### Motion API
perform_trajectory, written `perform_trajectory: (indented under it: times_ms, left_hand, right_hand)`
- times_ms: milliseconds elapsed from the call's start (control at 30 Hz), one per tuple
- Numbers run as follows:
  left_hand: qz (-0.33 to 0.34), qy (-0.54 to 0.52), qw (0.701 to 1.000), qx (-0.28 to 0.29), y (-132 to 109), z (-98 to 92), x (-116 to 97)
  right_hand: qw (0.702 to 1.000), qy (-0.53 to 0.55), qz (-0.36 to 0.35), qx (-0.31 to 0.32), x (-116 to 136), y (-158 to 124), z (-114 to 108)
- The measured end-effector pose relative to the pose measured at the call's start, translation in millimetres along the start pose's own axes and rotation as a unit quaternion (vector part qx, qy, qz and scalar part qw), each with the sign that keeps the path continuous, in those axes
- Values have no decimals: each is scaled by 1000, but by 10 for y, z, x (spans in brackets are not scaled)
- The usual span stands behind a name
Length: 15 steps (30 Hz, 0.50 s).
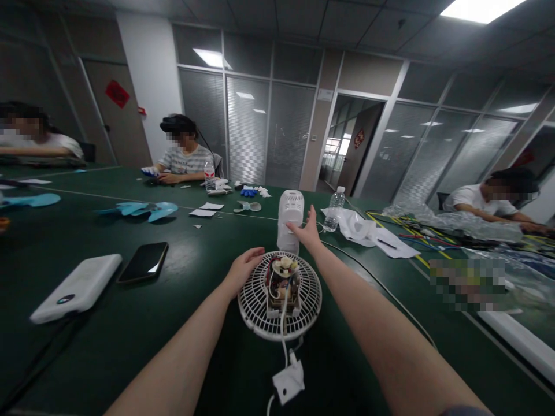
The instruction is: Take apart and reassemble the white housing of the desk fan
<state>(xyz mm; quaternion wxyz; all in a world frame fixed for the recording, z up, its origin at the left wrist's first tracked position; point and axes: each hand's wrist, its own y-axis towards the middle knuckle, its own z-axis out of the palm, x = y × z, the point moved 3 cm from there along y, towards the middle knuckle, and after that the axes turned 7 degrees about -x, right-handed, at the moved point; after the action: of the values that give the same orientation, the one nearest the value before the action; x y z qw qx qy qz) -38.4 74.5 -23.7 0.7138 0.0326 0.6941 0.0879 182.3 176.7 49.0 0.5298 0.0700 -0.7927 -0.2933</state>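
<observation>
A round white fan grille [310,294] lies in front of me with a motor and wiring [284,283] exposed at its middle. Behind it stands a white plastic fan housing [289,211] with vent slots at its top. My left hand [245,270] rests at the grille's left rim, its fingers stretched toward the centre. Beside the housing's right side is my right hand [309,232], fingers raised and apart; its thumb overlaps the housing, and whether it presses on it I cannot tell. A white cable runs from the motor toward me, past a small white plate [288,381].
Left on the green table [195,323] lie a phone [144,262], a white power bank [78,288] and blue fan blades [147,210]. A water bottle [335,209], crumpled white paper [359,225], cables and plastic bags [455,222] occupy the right. Other people sit around the table.
</observation>
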Motion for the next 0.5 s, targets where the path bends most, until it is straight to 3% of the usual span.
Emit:
perform_trajectory:
  times_ms: [300,500]
  left_hand:
    - [41,84,994,48,-7,-27,-45]
    - [21,3,998,63,-79,-19,-114]
  right_hand:
    - [997,7,-72,10,317,234,116]
    - [997,10,-73,-1,317,220,129]
